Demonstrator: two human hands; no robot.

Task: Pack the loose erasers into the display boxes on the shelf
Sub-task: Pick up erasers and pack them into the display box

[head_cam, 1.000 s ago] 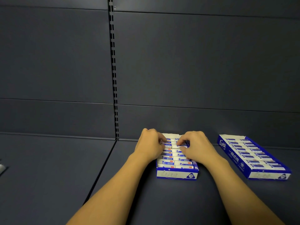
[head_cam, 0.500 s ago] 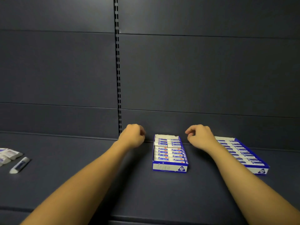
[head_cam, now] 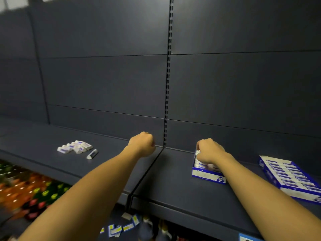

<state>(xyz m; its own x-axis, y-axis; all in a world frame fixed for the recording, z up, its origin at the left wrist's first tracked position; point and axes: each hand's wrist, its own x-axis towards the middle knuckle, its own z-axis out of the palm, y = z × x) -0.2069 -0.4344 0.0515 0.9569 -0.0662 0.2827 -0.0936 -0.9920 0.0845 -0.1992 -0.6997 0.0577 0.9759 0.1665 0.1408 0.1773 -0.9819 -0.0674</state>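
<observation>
The head view looks along a dark grey, matte metal shelf (head_cam: 173,180) backed by flat panels of the same grey, with a slotted upright strip (head_cam: 167,84) running down between two panels. On the shelf stands a small blue-and-white cardboard display box (head_cam: 207,175), rectangular and open-topped, filled with rows of white erasers in blue printed sleeves. Well to its right lies a second, longer blue-and-white cardboard display box (head_cam: 288,178), also packed in neat rows, set at a slant and partly cut by the picture's edge.

The right hand (head_cam: 209,151) reaches out on a bare, straight forearm and rests over the far end of the small box, knuckles up, fingers curled down onto the erasers there; whether it pinches one cannot be told. The left hand (head_cam: 142,144) hangs above the shelf just left of the slotted strip, touching nothing, fingers curled into a loose fist with nothing seen in it.

Far to the left on the shelf sits a pile of loose white erasers with blue sleeves (head_cam: 74,146), small blocky pieces heaped together, and a single one (head_cam: 92,153) lies just beside the pile, apart from it. Below the shelf, blurred coloured bottles (head_cam: 34,193) and scattered blue-and-yellow packets (head_cam: 119,226) show.
</observation>
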